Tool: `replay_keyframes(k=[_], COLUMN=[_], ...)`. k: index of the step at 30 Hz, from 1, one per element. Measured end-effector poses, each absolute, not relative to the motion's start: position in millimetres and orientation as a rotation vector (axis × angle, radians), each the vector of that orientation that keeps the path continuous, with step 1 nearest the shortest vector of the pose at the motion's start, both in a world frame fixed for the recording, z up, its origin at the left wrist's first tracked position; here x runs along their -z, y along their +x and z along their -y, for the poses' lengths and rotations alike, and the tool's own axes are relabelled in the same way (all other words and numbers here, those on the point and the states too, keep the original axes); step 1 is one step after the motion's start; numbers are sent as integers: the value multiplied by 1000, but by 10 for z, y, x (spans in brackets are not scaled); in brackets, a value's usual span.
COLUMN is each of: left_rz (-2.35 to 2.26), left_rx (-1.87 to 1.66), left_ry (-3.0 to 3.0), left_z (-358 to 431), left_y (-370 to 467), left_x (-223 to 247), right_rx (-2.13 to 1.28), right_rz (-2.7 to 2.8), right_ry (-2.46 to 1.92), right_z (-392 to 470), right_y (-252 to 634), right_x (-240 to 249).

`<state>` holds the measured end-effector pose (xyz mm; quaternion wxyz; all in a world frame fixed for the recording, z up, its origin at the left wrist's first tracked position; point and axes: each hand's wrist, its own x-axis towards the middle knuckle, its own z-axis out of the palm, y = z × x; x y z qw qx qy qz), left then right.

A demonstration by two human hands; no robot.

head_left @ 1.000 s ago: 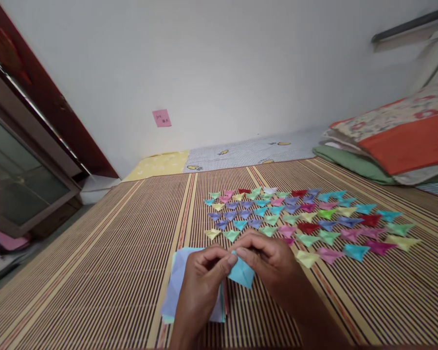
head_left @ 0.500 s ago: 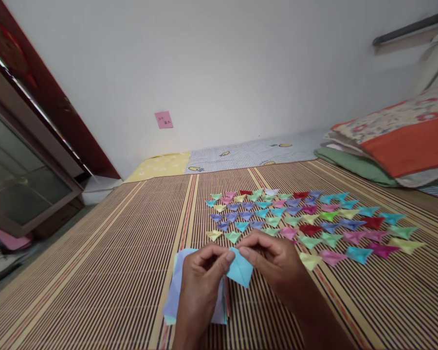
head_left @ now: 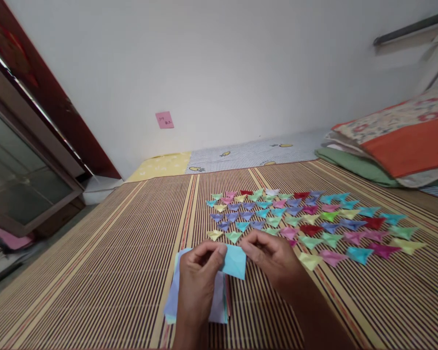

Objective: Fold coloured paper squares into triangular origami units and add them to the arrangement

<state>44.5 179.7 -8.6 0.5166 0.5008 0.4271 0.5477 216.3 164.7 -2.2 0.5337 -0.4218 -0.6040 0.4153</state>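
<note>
Light-blue paper square (head_left: 234, 263), still unshaped, is pinched by the left hand (head_left: 197, 282); the right hand's (head_left: 273, 257) fingertips meet its corner. Flat paper sheets (head_left: 218, 304) lie beneath the left hand; beyond both, rows of finished, pointed origami pieces (head_left: 310, 261).

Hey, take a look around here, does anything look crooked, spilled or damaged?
Nothing looks spilled or damaged. The paper stack partly behind the left hand is a bit askew: its sheets don't line up, so other colors poke out at the edges. The pink note on the wall also looks slightly tilted.
</note>
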Motion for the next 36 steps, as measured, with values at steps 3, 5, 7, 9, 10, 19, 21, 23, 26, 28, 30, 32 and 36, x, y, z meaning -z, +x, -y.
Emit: replay_keyframes(k=[3, 5, 7, 9, 10, 19, 21, 23, 26, 28, 30, 32, 36], left_rz=[-1014, -1022, -1061, -1095, -1098, -1005, -956, -928, -956, -981, -985, -967, -946], left_rx=[-1375, -1384, -1369, -1353, -1347, -1416, -1409, -1378, -1326, -1335, -1380, -1404, -1387], left_ry=[1139, 1134, 1163, 1185, 1184, 1150, 1063, 1016, 1095, 1156, 1157, 1119, 1072], left_z=[-1816, -1822, -1823, -1823, -1823, -1799, -1799, -1807, -1820, -1825, -1830, -1837, -1853], left_y=[449, 453, 453, 450, 447, 466, 472, 463, 431, 416, 415, 424, 432], left_x=[109, 116, 113, 105, 101, 98, 112, 121, 119, 114, 115, 124, 144], right_rx=[-1006, -891, -692, -505, -440, -855, -868, -858, -845, -874, -899, -895, -781], right_rz=[1444, 1476, 1542, 1618, 1644, 1571, 1576, 1599, 1614, 1599, 1571, 1535, 1548], right_ry=[-1003, -1029, -1068, -1101, -1113, -1188, -1187, -1171, -1198, -1205, -1178, -1134, -1071], right_z=[-1648, -1635, -1620, -1609, -1605, -1598, -1607, -1617, -1626, -1627, -1625, -1625, -1626], right_y=[2144, 2119, 2100, 2092, 2090, 2019, 2000, 1995, 2012, 2028, 2037, 2039, 2031], right_x=[29, 17, 2, -8, -10, -22, -18, -9, 11, 21, 20, 11, 12])
